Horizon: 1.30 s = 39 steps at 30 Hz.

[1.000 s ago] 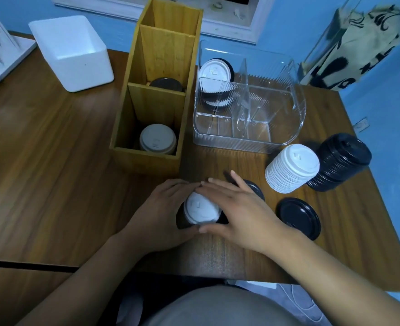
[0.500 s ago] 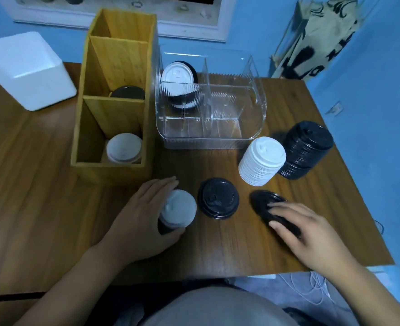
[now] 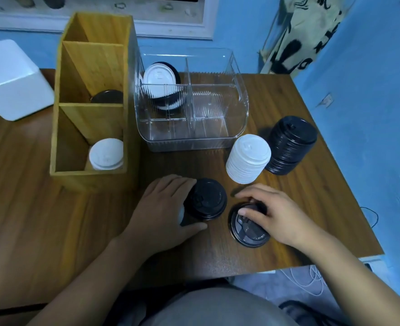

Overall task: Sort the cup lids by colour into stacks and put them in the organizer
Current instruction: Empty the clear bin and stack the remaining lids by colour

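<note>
My left hand (image 3: 163,208) curls its fingers and thumb round a short lid stack topped by a black lid (image 3: 206,198). A sliver of white lid (image 3: 182,212) shows beneath it by my palm. My right hand (image 3: 274,212) grips a single black lid (image 3: 248,229) lying flat on the table. Behind it stand a tall white lid stack (image 3: 248,158) and a tall black lid stack (image 3: 290,144). The wooden organizer (image 3: 88,67) has a white lid (image 3: 106,157) in its front bay and a black lid (image 3: 107,96) in the middle one. The clear organizer (image 3: 217,137) holds mixed lids (image 3: 161,78) at its back left.
A white foam box (image 3: 10,81) sits at the table's far left. The table's right edge (image 3: 349,184) and front edge run close to my right hand. White cables (image 3: 307,278) lie on the floor below. A printed cloth bag (image 3: 307,36) hangs on the blue wall.
My right hand left the stack, reached the far-right black lid and drew it closer. The stack in my left hand showed a white top; a black lid now covers it.
</note>
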Motion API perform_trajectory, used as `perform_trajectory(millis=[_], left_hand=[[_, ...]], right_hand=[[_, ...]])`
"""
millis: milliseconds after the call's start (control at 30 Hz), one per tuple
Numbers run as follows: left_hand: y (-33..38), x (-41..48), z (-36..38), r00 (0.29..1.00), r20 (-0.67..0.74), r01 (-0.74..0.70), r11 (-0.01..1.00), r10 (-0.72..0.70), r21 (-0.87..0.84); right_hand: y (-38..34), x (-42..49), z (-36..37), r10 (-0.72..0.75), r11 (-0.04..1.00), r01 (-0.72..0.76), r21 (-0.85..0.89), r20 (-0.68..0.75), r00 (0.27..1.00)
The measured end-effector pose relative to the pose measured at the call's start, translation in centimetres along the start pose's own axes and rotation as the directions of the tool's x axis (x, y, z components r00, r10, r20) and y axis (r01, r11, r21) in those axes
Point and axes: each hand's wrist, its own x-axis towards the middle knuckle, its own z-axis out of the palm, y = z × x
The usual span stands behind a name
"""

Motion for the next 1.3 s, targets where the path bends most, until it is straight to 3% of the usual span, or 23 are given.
perform_trajectory(millis=[167, 300, 400, 667, 967, 1300], left_hand=[[0.0, 0.1, 0.8, 1.0, 0.003, 0.015, 1.0, -0.015, 0.008], [-0.1, 0.2, 1.3, 0.999, -0.016, 0.047, 0.999, -0.047, 0.008], [-0.1, 0.2, 1.3, 0.997, -0.037, 0.066, 0.998, -0.065, 0.013], [-0.2, 0.5, 1.0, 0.995, 0.031, 0.094, 0.994, -0.092, -0.059], [-0.2, 0.6, 1.0, 0.995, 0.047, 0.091, 0.995, -0.089, -0.051], [0.2, 0.4, 0.4, 0.998, 0.004, 0.063, 0.996, -0.063, -0.067]], right_hand=[[-0.5, -3.3, 0.7, 0.081, 0.997, -0.081, 0.008, -0.212, 0.974], [-1.7, -5.2, 2.5, 0.112, 0.987, -0.126, -0.103, -0.133, 0.985], [-2.3, -5.0, 4.0, 0.046, 0.983, -0.061, -0.172, -0.092, 0.995], [-1.9, -5.0, 0.1, -0.022, 0.995, 0.03, 0.095, -0.087, 0.996], [-3.8, 3.2, 1.3, -0.17, 0.973, 0.183, -0.142, 0.097, 0.981], [-4.0, 4.8, 1.5, -0.182, 0.959, 0.225, -0.174, 0.234, 0.955]])
